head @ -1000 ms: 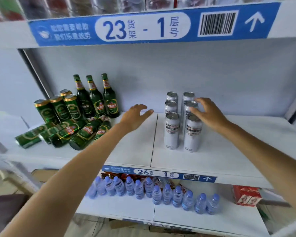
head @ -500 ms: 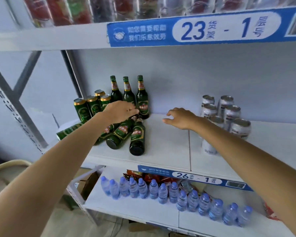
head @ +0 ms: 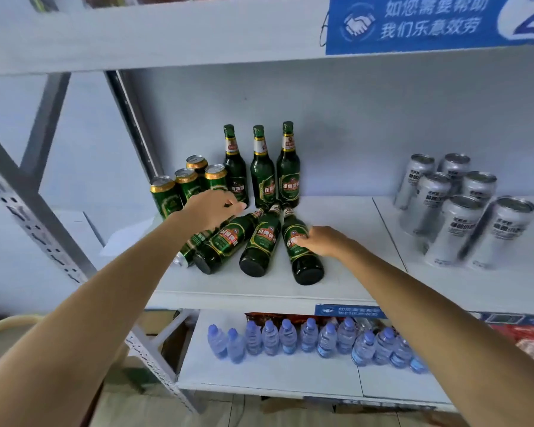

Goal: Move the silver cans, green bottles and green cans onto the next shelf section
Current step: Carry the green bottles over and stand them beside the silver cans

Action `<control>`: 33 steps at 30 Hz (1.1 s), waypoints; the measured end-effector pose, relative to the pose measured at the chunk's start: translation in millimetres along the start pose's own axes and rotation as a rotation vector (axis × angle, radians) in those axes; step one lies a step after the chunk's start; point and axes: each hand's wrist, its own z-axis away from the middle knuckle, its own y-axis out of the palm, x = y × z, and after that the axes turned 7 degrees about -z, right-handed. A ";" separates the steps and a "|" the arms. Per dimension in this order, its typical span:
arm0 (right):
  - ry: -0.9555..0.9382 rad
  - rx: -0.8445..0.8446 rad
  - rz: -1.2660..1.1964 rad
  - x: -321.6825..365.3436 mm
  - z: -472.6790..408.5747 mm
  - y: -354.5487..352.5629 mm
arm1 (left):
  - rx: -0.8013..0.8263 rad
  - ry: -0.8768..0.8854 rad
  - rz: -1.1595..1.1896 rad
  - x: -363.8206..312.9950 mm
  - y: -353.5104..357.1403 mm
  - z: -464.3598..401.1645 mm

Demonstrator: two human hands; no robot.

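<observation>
Three green bottles (head: 262,180) stand at the back of the white shelf (head: 342,272). Three more lie on their sides in front of them, bases toward me. My right hand (head: 324,241) has its fingers on the label of the rightmost lying green bottle (head: 304,260). Hovering over the leftmost lying bottle (head: 225,241) is my left hand (head: 211,208), fingers curled; what they touch is hidden. Several green cans (head: 164,195) stand at the back left, and one lies beside the bottles. On the section to the right stand several silver cans (head: 453,217).
A grey perforated upright (head: 37,217) and its diagonal brace close off the left side. The upper shelf (head: 167,32) hangs low overhead, carrying a blue sign. Several small water bottles (head: 290,337) line the lower shelf. Bare shelf lies between the green bottles and the silver cans.
My view has swung left, away from the silver cans. My right hand has left them and come down onto the rightmost lying bottle. My left hand has reached the green bottles.
</observation>
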 end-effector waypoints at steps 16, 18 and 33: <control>0.248 0.143 -0.330 13.7 -25.1 10.3 | 0.124 -0.004 0.161 -0.2 24.7 -43.3; 0.254 0.159 -0.375 13.1 -27.2 12.1 | 0.142 -0.011 0.145 -10.3 31.2 -54.4; 0.250 0.041 -0.436 -17.5 -33.3 11.8 | 0.326 -0.130 0.086 -61.3 87.1 -146.0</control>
